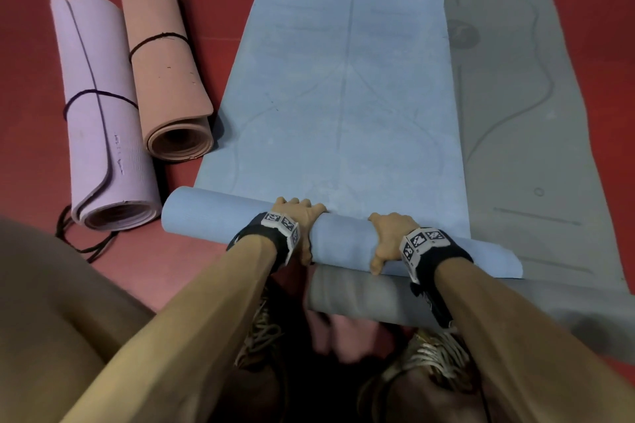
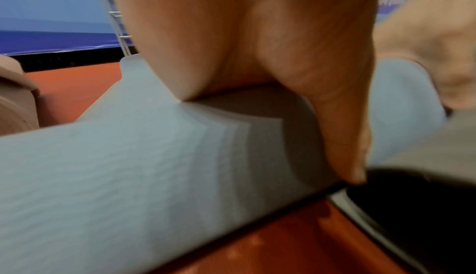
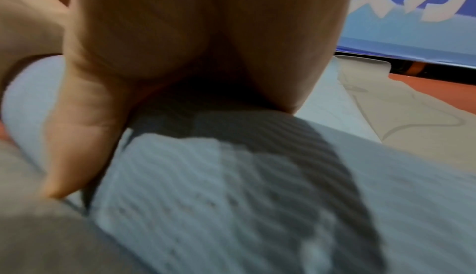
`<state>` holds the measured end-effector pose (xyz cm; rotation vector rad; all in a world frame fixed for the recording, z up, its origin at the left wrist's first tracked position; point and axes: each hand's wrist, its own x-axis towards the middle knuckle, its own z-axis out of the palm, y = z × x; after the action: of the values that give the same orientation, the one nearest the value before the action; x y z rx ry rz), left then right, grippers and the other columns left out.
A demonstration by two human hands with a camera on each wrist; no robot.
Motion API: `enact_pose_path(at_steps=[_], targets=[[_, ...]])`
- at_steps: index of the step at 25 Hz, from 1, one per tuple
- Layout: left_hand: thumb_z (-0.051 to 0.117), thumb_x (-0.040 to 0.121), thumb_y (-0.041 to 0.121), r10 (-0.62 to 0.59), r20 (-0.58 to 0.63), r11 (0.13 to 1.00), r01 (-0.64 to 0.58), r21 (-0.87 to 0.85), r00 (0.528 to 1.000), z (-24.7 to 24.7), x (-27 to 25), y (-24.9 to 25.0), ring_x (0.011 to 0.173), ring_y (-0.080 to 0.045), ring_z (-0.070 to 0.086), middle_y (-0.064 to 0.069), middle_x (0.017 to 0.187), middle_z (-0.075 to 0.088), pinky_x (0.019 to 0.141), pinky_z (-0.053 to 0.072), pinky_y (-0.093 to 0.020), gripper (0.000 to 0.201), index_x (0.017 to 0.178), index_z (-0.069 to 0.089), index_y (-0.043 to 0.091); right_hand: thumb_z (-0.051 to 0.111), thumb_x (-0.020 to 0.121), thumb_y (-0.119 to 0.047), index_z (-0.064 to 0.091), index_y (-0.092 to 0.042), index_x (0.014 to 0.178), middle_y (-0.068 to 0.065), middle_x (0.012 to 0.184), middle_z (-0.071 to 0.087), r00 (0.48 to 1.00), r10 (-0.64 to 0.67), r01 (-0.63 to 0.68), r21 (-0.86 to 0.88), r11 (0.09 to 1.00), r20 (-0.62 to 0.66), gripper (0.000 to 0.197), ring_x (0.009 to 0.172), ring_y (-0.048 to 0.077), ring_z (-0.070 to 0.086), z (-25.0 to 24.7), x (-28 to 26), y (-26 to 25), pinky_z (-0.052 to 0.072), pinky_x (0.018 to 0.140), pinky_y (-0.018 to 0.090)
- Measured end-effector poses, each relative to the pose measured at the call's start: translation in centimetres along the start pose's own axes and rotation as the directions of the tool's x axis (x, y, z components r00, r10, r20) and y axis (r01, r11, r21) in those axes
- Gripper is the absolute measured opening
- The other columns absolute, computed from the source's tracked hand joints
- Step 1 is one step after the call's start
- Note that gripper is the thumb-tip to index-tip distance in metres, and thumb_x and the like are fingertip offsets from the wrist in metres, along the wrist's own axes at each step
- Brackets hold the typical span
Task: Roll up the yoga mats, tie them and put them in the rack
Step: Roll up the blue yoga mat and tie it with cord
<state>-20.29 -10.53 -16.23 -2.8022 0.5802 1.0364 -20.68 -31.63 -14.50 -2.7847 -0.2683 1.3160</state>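
A blue yoga mat [image 1: 343, 86] lies flat on the red floor, its near end wound into a roll [image 1: 340, 244] that runs slantwise across the head view. My left hand [image 1: 302, 220] grips the roll near its middle, fingers over the top and thumb on the near side. My right hand [image 1: 388, 237] grips it further right in the same way. In the left wrist view my left hand [image 2: 257, 54] wraps the blue roll [image 2: 128, 176]; in the right wrist view my right hand [image 3: 180, 44] does the same on the ribbed blue roll [image 3: 231, 197].
A grey mat [image 1: 522, 113] lies flat under and to the right of the blue one, its near end curled [image 1: 360, 295]. At left lie a rolled lilac mat [image 1: 103, 120] and a rolled pink mat [image 1: 165, 55], each tied with a dark cord. My shoes [image 1: 433, 354] are below.
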Motion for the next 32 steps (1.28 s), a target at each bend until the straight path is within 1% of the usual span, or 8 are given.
enact_pose_path(at_steps=[4, 9, 12, 15, 18, 21, 24, 32], targets=[[0.076, 0.061, 0.053, -0.007, -0.185, 0.997, 0.02, 0.068, 0.983, 1.6, -1.7, 0.7, 0.116, -0.027, 0.047, -0.003, 0.128, 0.048, 0.103, 0.031, -0.047, 0.099, 0.142, 0.026, 0.027, 0.093, 0.048, -0.033, 0.059, -0.021, 0.117, -0.001, 0.114, 0.065, 0.994, -0.025, 0.019, 0.06, 0.998, 0.108, 0.078, 0.103, 0.023, 0.062, -1.5, 0.6, 0.2, 0.055, 0.088, 0.036], [0.078, 0.063, 0.046, 0.0, -0.091, 1.0, 0.002, 0.021, 0.996, 0.3, -0.6, 0.8, 0.115, -0.028, 0.051, -0.004, 0.123, 0.052, 0.102, 0.033, -0.049, 0.087, 0.136, 0.035, 0.028, 0.089, 0.05, -0.036, 0.046, -0.022, 0.129, 0.002, 0.119, 0.06, 0.998, -0.003, 0.0, 0.042, 0.999, 0.057, 0.091, 0.108, 0.026, 0.059, -0.1, 0.6, 0.3, 0.049, 0.091, 0.035], [0.086, 0.054, 0.046, -0.067, 0.043, 0.998, 0.067, 0.013, 0.997, -1.8, 0.7, 0.7, 0.104, -0.023, 0.062, -0.001, 0.105, 0.063, 0.095, 0.043, -0.043, 0.06, 0.102, 0.052, 0.035, 0.085, 0.06, -0.046, 0.036, -0.018, 0.136, 0.006, 0.127, 0.051, 0.995, -0.046, 0.038, -0.088, 0.995, -0.09, 0.095, 0.118, 0.028, 0.051, 0.9, -0.4, 0.1, 0.036, 0.095, 0.038], [0.094, 0.039, 0.043, -0.056, 0.181, 0.998, 0.063, -0.031, 0.982, -3.2, 1.9, 0.7, 0.077, -0.015, 0.069, 0.009, 0.07, 0.062, 0.07, 0.053, -0.026, 0.052, 0.067, 0.052, 0.031, 0.084, 0.061, -0.053, 0.037, -0.014, 0.129, 0.008, 0.127, 0.05, 0.983, -0.066, 0.039, -0.158, 0.987, -0.169, 0.091, 0.118, 0.029, 0.049, 1.9, -1.2, -0.2, 0.035, 0.098, 0.041], [0.093, 0.04, 0.043, -0.023, 0.164, 0.998, 0.034, -0.061, 0.986, -2.5, 1.6, 0.1, 0.084, -0.018, 0.068, 0.009, 0.078, 0.062, 0.071, 0.046, -0.027, 0.063, 0.085, 0.051, 0.033, 0.086, 0.059, -0.048, 0.041, -0.014, 0.128, 0.008, 0.124, 0.054, 0.985, -0.047, 0.026, -0.121, 0.992, -0.168, 0.089, 0.116, 0.029, 0.052, 1.6, -0.8, -0.3, 0.036, 0.096, 0.04], [0.088, 0.047, 0.049, -0.002, 0.05, 0.997, 0.006, -0.074, 0.999, -1.2, 0.9, -0.3, 0.11, -0.023, 0.058, 0.003, 0.116, 0.059, 0.089, 0.037, -0.038, 0.088, 0.121, 0.045, 0.034, 0.088, 0.056, -0.044, 0.045, -0.017, 0.127, 0.006, 0.118, 0.059, 0.994, -0.041, 0.034, -0.072, 0.997, -0.104, 0.087, 0.109, 0.028, 0.056, 0.8, -0.1, -0.2, 0.038, 0.089, 0.037], [0.081, 0.054, 0.057, 0.01, -0.128, 1.0, -0.007, 0.026, 0.992, 0.4, -0.3, -0.1, 0.119, -0.027, 0.048, -0.001, 0.127, 0.049, 0.104, 0.03, -0.048, 0.101, 0.138, 0.032, 0.031, 0.091, 0.05, -0.041, 0.052, -0.022, 0.121, 0.003, 0.114, 0.062, 1.0, -0.019, 0.02, 0.036, 0.999, -0.02, 0.083, 0.101, 0.025, 0.059, -0.6, 0.5, 0.5, 0.049, 0.081, 0.032], [0.078, 0.064, 0.047, -0.016, -0.102, 1.0, 0.017, 0.005, 0.995, -0.5, -0.3, 0.1, 0.114, -0.028, 0.052, -0.003, 0.12, 0.055, 0.099, 0.034, -0.048, 0.079, 0.129, 0.038, 0.028, 0.089, 0.053, -0.043, 0.043, -0.024, 0.133, 0.002, 0.124, 0.058, 1.0, -0.009, 0.009, 0.016, 1.0, -0.01, 0.094, 0.112, 0.026, 0.057, -0.5, 0.5, 0.4, 0.044, 0.092, 0.036]])
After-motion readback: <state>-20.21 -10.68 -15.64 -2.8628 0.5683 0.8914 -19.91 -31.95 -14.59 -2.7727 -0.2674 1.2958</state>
